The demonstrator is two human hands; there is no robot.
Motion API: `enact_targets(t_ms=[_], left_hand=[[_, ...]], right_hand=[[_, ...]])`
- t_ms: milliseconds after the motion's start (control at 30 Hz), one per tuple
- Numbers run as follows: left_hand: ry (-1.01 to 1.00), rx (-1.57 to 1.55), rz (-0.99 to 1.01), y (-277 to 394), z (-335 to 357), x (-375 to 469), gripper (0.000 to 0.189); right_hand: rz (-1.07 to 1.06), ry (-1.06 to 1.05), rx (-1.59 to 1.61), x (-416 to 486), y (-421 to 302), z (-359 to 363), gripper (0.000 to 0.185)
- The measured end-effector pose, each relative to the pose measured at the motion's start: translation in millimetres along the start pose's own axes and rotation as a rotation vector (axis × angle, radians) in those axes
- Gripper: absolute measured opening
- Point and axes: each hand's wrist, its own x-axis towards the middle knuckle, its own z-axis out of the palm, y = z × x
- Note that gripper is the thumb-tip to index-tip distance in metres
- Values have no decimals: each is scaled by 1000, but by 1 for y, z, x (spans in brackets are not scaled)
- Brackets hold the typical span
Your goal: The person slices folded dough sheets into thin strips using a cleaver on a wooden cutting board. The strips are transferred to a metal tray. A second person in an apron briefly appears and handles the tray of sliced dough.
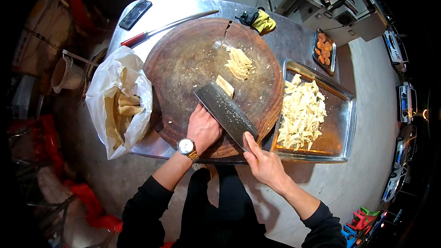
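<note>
My right hand (265, 165) grips the handle end of a Chinese cleaver (225, 113), its thumb and finger against the blade's near corner. The dark broad blade slants across the near half of a round wooden chopping block (179, 72). Just behind the blade is my left hand (205, 127), wearing a wristwatch (186, 147). Its fingertips are hidden by the blade, so what they hold cannot be told. A small block of pale yellow food (225, 85) shows beyond the blade's far edge. Farther back on the block lies a little pile of cut slices (238, 63).
Right of the block, a metal tray (339, 124) holds heaped pale strips (301, 113). At left stands a white plastic bag (98, 93) with folded pale pieces. Behind lie a sharpening steel (172, 24), phone (135, 14), yellow-black glove (262, 20) and small tray of reddish-brown food (324, 50).
</note>
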Motion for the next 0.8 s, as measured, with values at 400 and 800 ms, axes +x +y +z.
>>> enact_targets(t_ms=[400, 800], left_hand=[[-53, -39, -70, -1, 1, -5, 33], [-44, 25, -50, 2, -2, -2, 41]], right_hand=[[7, -22, -20, 13, 10, 10, 70], [-48, 34, 60, 67, 13, 20, 67]])
